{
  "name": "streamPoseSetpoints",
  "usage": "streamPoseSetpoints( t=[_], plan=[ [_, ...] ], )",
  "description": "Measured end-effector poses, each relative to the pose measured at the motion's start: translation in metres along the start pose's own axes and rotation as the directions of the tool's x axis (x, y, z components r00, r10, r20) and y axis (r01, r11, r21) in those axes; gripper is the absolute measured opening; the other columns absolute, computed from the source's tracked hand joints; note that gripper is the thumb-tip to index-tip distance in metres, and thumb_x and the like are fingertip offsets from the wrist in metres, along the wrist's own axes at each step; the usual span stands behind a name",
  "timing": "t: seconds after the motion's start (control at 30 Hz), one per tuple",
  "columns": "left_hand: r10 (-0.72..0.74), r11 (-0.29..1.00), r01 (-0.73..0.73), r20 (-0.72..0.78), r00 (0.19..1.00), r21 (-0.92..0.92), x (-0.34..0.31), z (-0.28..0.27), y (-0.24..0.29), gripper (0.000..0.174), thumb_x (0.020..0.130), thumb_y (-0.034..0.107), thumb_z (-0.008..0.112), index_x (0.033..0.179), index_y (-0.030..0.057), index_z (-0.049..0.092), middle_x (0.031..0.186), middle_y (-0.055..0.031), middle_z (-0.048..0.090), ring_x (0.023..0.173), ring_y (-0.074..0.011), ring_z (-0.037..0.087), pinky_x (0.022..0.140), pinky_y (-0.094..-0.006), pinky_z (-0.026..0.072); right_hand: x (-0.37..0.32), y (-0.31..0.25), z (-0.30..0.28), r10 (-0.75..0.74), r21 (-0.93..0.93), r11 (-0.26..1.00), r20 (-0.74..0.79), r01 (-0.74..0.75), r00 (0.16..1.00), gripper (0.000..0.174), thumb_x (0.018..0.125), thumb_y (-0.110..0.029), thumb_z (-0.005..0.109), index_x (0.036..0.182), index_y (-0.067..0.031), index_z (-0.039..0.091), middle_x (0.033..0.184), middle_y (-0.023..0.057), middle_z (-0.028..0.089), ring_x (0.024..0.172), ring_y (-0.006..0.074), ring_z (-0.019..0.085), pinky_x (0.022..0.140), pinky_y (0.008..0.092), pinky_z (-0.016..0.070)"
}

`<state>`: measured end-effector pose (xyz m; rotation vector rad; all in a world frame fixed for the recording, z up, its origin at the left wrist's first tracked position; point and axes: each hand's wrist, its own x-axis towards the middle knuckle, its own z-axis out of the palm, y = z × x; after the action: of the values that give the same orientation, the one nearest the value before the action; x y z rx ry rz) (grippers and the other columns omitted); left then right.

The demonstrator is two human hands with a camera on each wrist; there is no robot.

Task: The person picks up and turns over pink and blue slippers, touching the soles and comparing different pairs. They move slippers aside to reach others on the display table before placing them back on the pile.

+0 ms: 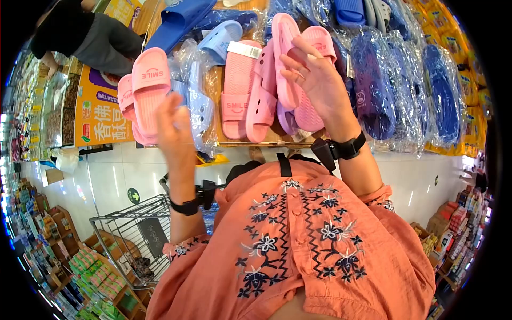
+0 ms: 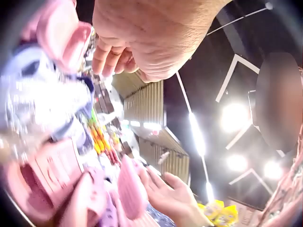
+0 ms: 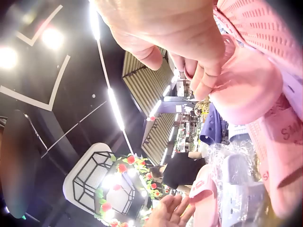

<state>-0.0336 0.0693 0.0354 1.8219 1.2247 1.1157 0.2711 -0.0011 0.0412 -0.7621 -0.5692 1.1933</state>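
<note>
My left hand [image 1: 177,133] is blurred in the head view, beside a pink slipper [image 1: 151,80] marked SMILE at the table's left edge. Nothing shows between its loosely bent fingers in the left wrist view. With palm turned up, my right hand [image 1: 325,88] has its fingers spread loosely over the pink slippers farther right. Fingertips lie right at a pink slipper [image 3: 248,90] in the right wrist view, thumb apart from it. Between the hands lie a pink SMILE slipper [image 1: 238,88] with a white tag and a pink slipper with holes [image 1: 262,98].
Blue slippers in clear plastic [image 1: 373,85] cover the table's right side. Light blue slippers [image 1: 200,106] and a dark blue one [image 1: 176,24] lie left of centre. A wire shopping cart [image 1: 133,213] stands at lower left. Another person [image 1: 101,37] is at upper left.
</note>
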Motion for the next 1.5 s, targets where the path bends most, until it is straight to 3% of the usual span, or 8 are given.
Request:
streamPoseSetpoints(
  t=[0.13, 0.43, 0.53, 0.73, 1.03, 1.23, 1.33, 1.5],
  plan=[
    [0.126, 0.984, -0.152, 0.244, 0.961, 0.090, -0.008, 0.065, -0.023, 0.044, 0.103, 0.016, 0.055, 0.138, -0.0087, 0.047, 0.134, -0.0295, 0.054, 0.126, -0.0429, 0.053, 0.108, -0.0453, 0.0425, -0.003, 0.007, -0.004, 0.000, -0.108, 0.994, -0.037, -0.004, 0.999, 0.056, 0.103, -0.020, 0.051, 0.151, 0.0043, 0.036, 0.150, 0.0141, 0.045, 0.129, 0.0297, 0.055, 0.104, 0.0412, 0.0494],
    [-0.117, 0.921, -0.005, 0.289, 0.950, 0.389, 0.002, 0.129, -0.061, 0.063, 0.096, 0.016, 0.052, 0.144, -0.0177, 0.031, 0.136, -0.0442, 0.046, 0.127, -0.0549, 0.047, 0.109, -0.0531, 0.0393, -0.005, 0.011, -0.009, 0.008, -0.128, 0.992, 0.002, -0.008, 1.000, 0.055, 0.103, -0.019, 0.047, 0.151, 0.0046, 0.036, 0.147, 0.0152, 0.046, 0.127, 0.0280, 0.056, 0.101, 0.0397, 0.0501],
    [-0.305, 0.881, 0.165, 0.265, 0.915, 0.443, 0.005, 0.131, -0.052, 0.059, 0.095, 0.018, 0.055, 0.138, -0.0163, 0.035, 0.135, -0.0426, 0.046, 0.123, -0.0548, 0.051, 0.106, -0.0542, 0.0428, -0.003, 0.007, -0.011, 0.060, -0.131, 0.989, -0.026, -0.063, 0.998, 0.055, 0.102, -0.017, 0.046, 0.151, 0.0047, 0.037, 0.145, 0.0150, 0.047, 0.125, 0.0274, 0.058, 0.098, 0.0394, 0.0514],
    [-0.322, 0.857, 0.173, 0.242, 0.915, 0.485, 0.011, 0.135, -0.075, 0.066, 0.089, 0.032, 0.063, 0.132, -0.0152, 0.045, 0.126, -0.0419, 0.054, 0.116, -0.0544, 0.056, 0.101, -0.0534, 0.0460, -0.003, 0.002, -0.015, 0.061, -0.079, 0.995, 0.002, -0.061, 0.998, 0.054, 0.099, -0.014, 0.047, 0.149, 0.0058, 0.039, 0.143, 0.0144, 0.049, 0.119, 0.0256, 0.060, 0.094, 0.0377, 0.0533],
    [-0.385, 0.923, 0.366, 0.264, 0.884, 0.119, 0.010, 0.126, -0.052, 0.062, 0.082, 0.031, 0.078, 0.122, -0.0114, 0.057, 0.120, -0.0348, 0.061, 0.112, -0.0421, 0.062, 0.096, -0.0424, 0.0493, -0.004, -0.004, -0.019, 0.103, -0.061, 0.993, 0.010, -0.103, 0.995, 0.055, 0.098, -0.013, 0.049, 0.149, 0.0056, 0.041, 0.141, 0.0138, 0.052, 0.116, 0.0243, 0.061, 0.092, 0.0368, 0.0539],
    [-0.223, 0.975, 0.219, 0.143, 0.964, 0.046, 0.005, 0.137, -0.066, 0.064, 0.079, 0.021, 0.079, 0.128, -0.0103, 0.053, 0.125, -0.0333, 0.056, 0.118, -0.0423, 0.055, 0.102, -0.0435, 0.0445, 0.000, -0.002, -0.022, 0.112, -0.074, 0.991, 0.021, -0.110, 0.993, 0.054, 0.098, -0.013, 0.049, 0.149, 0.0055, 0.041, 0.142, 0.0142, 0.051, 0.118, 0.0247, 0.060, 0.092, 0.0372, 0.0537],
    [-0.002, 0.939, -0.025, 0.081, 0.997, 0.343, -0.003, 0.134, -0.034, 0.067, 0.081, 0.020, 0.077, 0.134, -0.0096, 0.048, 0.121, -0.0292, 0.058, 0.114, -0.0408, 0.056, 0.102, -0.0458, 0.0447, 0.002, -0.003, -0.022, 0.103, -0.068, 0.993, 0.030, -0.101, 0.994, 0.053, 0.099, -0.012, 0.049, 0.148, 0.0057, 0.042, 0.142, 0.0142, 0.051, 0.119, 0.0248, 0.060, 0.092, 0.0369, 0.0537],
    [-0.003, 0.947, 0.016, -0.039, 0.999, 0.320, -0.004, 0.121, 0.010, 0.065, 0.081, 0.013, 0.075, 0.136, -0.0061, 0.045, 0.124, -0.0289, 0.051, 0.119, -0.0436, 0.048, 0.104, -0.0474, 0.0417, -0.001, -0.007, -0.015, 0.141, -0.149, 0.980, 0.052, -0.131, 0.989, 0.051, 0.100, -0.015, 0.050, 0.146, 0.0051, 0.044, 0.141, 0.0138, 0.053, 0.119, 0.0234, 0.060, 0.092, 0.0355, 0.0533]
  ],
)
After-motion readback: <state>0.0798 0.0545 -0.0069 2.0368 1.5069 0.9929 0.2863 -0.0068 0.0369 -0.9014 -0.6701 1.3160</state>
